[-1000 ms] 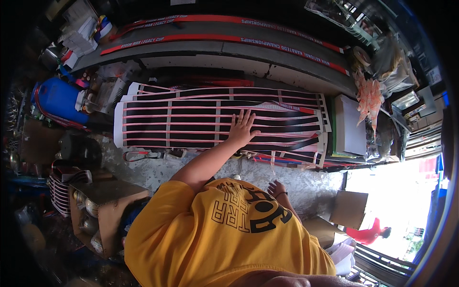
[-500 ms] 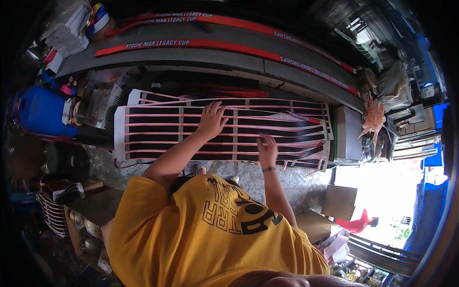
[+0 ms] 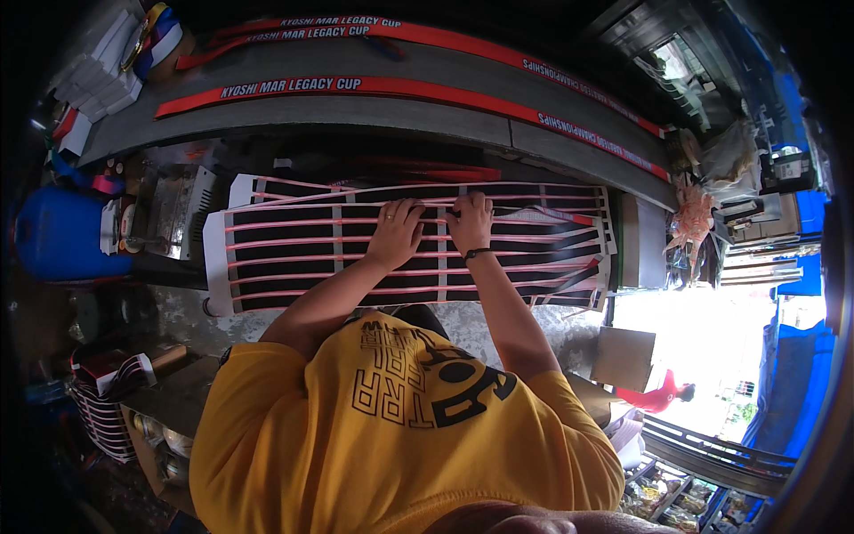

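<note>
A wide sheet of black strips (image 3: 285, 254) with pinkish-red lines between them and pale cross bands lies before me on the work surface. My left hand (image 3: 397, 233) rests on its upper middle, fingers stretched out over the strips. Close beside it, my right hand (image 3: 471, 222) has its fingers bent at the edge of an upper strip, seemingly pinching it; the fingertips are partly hidden. Toward the sheet's right end several strips are loose and curl apart, one showing a red printed face (image 3: 583, 219). Another similar sheet (image 3: 258, 189) shows behind, partly covered.
Red ribbons with white lettering (image 3: 294, 86) stretch across a grey shelf (image 3: 427, 123) beyond the sheet. A blue container (image 3: 67, 236) and a metal device (image 3: 185, 209) stand left. White boxes (image 3: 98, 84) are stacked far left. Cardboard (image 3: 625, 358) stands at lower right, near a person in red (image 3: 654, 392).
My right hand has moved up and left from the sheet's lower right part to a spot beside my left hand. The left hand stays nearly in place. The view has shifted slightly.
</note>
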